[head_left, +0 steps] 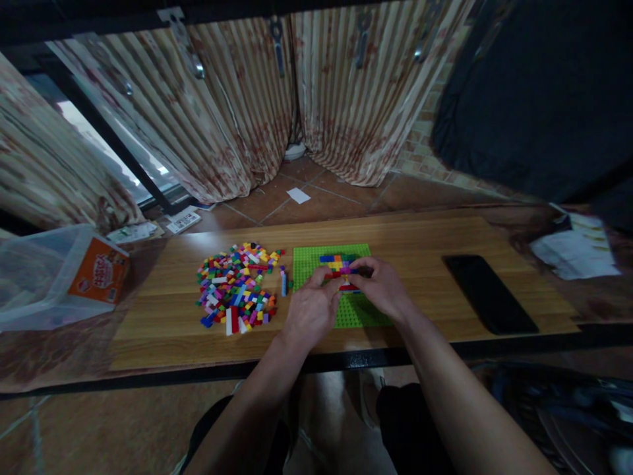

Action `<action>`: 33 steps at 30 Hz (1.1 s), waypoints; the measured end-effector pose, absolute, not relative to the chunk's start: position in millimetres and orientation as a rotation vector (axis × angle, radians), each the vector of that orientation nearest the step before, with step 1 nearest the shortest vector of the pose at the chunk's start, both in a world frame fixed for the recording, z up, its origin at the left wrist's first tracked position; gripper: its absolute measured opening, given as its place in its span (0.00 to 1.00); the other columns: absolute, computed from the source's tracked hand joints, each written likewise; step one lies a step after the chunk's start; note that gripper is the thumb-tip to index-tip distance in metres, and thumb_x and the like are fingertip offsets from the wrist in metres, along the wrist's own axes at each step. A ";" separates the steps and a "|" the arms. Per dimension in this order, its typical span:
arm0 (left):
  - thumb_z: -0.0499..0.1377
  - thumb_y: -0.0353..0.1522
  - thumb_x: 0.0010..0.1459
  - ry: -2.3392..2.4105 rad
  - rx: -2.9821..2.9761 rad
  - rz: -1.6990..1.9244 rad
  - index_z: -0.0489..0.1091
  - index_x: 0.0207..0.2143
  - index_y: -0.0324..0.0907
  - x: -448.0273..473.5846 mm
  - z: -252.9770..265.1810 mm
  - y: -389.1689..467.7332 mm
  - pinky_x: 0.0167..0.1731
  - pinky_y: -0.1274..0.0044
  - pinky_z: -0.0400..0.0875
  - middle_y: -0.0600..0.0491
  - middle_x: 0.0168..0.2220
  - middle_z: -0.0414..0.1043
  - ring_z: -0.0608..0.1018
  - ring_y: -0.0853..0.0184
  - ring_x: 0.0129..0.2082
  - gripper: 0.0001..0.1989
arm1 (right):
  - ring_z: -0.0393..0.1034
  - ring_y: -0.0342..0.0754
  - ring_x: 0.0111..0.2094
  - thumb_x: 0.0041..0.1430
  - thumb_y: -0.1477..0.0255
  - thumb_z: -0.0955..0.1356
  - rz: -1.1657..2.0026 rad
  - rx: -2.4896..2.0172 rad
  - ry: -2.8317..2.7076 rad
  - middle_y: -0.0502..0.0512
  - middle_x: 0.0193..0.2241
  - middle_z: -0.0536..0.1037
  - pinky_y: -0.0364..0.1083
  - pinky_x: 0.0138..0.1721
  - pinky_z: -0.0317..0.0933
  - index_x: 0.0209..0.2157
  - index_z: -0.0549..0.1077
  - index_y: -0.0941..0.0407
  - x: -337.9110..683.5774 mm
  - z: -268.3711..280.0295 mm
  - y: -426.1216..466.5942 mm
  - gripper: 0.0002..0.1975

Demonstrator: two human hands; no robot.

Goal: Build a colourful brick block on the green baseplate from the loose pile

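A green studded baseplate (307, 258) lies on the wooden table, carrying a cluster of colourful toy building bricks (330, 259) in blue, orange, yellow, purple and red. My left hand (312, 305) reaches over the plate from the left, its fingers closed at the red bricks in the cluster. From the other side my right hand (380, 285) pinches at the same bricks, thumb and forefinger on the right end. The fingertips of both hands nearly meet, and they hide part of the cluster. Which single brick each holds is too small to make out.
Left of the plate spreads a heap of loose bricks (237, 287), with a blue brick piece (283, 282) between heap and plate. A black phone (488, 293) lies at the right on the table (420, 244). A clear plastic bin (44, 277) stands beyond the left end.
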State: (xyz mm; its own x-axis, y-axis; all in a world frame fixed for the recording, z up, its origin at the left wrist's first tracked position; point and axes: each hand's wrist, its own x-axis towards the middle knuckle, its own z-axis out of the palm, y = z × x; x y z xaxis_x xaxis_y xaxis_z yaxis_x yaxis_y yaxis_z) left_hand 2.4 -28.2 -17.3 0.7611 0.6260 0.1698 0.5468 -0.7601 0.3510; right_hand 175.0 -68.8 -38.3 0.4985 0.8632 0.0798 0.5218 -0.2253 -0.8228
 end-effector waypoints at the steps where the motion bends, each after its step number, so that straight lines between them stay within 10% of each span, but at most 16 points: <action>1: 0.51 0.30 0.64 0.928 2.694 0.382 0.68 0.53 0.46 3.1 -16.2 -28.8 0.48 0.71 0.75 0.49 0.58 0.63 0.76 0.63 0.49 0.17 | 0.72 0.49 0.33 0.47 0.70 0.69 0.508 -1.891 -1.157 0.54 0.33 0.78 0.51 0.39 0.64 0.33 0.77 0.54 175.1 -38.5 -68.7 0.09; 19: 0.54 0.28 0.61 0.954 2.324 0.767 0.68 0.54 0.44 -1.9 -24.1 -24.6 0.49 0.71 0.74 0.48 0.54 0.69 0.76 0.64 0.49 0.18 | 0.69 0.45 0.25 0.46 0.56 0.70 0.573 -1.609 -0.630 0.52 0.23 0.77 0.43 0.26 0.61 0.26 0.74 0.56 187.9 -42.1 -64.7 0.17; 33: 0.57 0.31 0.59 1.218 1.768 1.310 0.73 0.47 0.38 -37.5 -9.5 26.9 0.36 0.75 0.72 0.46 0.41 0.77 0.78 0.67 0.34 0.14 | 0.70 0.46 0.29 0.57 0.61 0.68 0.316 -1.552 -1.091 0.51 0.27 0.77 0.45 0.33 0.64 0.28 0.75 0.55 142.6 -19.3 -71.7 0.12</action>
State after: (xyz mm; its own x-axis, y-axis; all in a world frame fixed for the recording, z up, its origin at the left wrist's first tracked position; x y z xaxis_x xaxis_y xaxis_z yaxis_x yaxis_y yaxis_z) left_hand -37.5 26.9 -9.5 0.0844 0.9216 0.3789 0.3107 -0.3856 0.8688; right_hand 142.6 -71.7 -19.3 0.5305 0.7701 0.3543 0.4617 0.0880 -0.8827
